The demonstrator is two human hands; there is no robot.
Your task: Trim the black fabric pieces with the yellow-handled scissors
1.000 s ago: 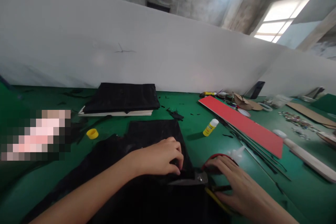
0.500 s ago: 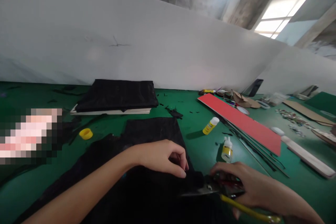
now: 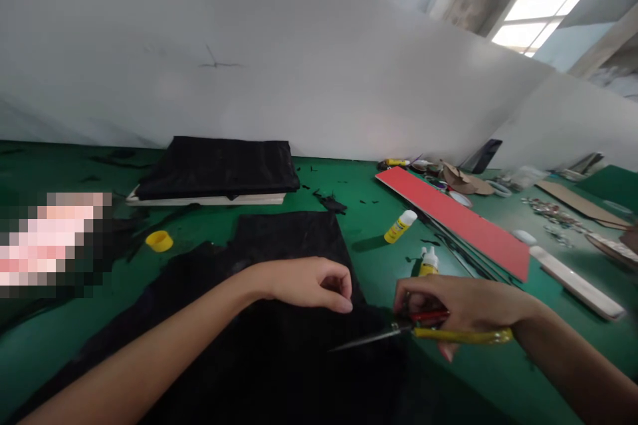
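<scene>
So the right hand is wrapped around a pair of scissors with yellow and red handles, fingers closed tight on the grips. The scissors lie nearly flat, long axis running side to side across the view, blade tip pointing left toward the other hand and dipping slightly toward the black fabric. The blades look pressed together, or nearly so; hard to tell for sure, since they read as one thin dark sliver.

The left hand sits on that black fabric, thumb and fingertips pinched together on a bit of its edge, just beside the scissor tip. The fabric is spread over the near part of the green desk and runs out of the bottom of the view.

Container-wise: two small glue bottles. One yellow glue bottle with a white cap lies tipped on its side; the other, a small bottle with a nozzle, stands upright just behind the right hand. Can't see how full either one is. A yellow cap sits by itself on the desk off to the left.

Further back there's a folded black cloth on a pale board, and to the right a long red strip lying diagonally, with thin black strips alongside.
</scene>
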